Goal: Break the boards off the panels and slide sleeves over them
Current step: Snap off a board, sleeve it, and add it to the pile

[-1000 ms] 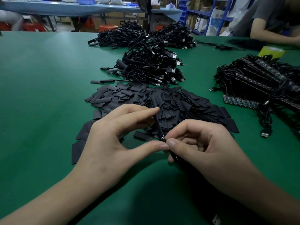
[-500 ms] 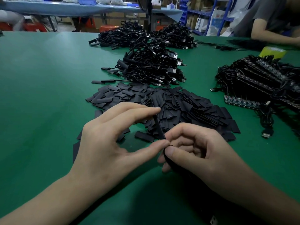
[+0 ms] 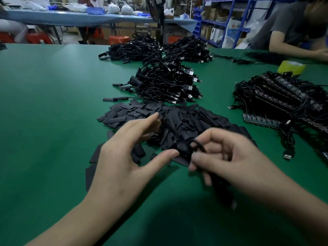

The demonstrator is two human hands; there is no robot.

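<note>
Left hand [image 3: 124, 157] spread wide at lower centre, thumb and forefinger held apart over sleeve pile [image 3: 186, 119] at mid frame. Right hand [image 3: 234, 162] curled round black cable [image 3: 197, 145], loop seen at fingertips, rest pretty blurry tbh. Panels [image 3: 276, 102] stacked at right edge. Cable heap [image 3: 165, 82] piled upper centre on green table [image 3: 53, 103].

The left hand [image 3: 120, 160] and right hand [image 3: 236, 162] are bare, with slim fingers [image 3: 142, 126] and short, plain nails [image 3: 173, 153]. Behind the fingers, both forearms [image 3: 71, 219] are bare down to the lower edge. The right fingers are blurred.
</note>
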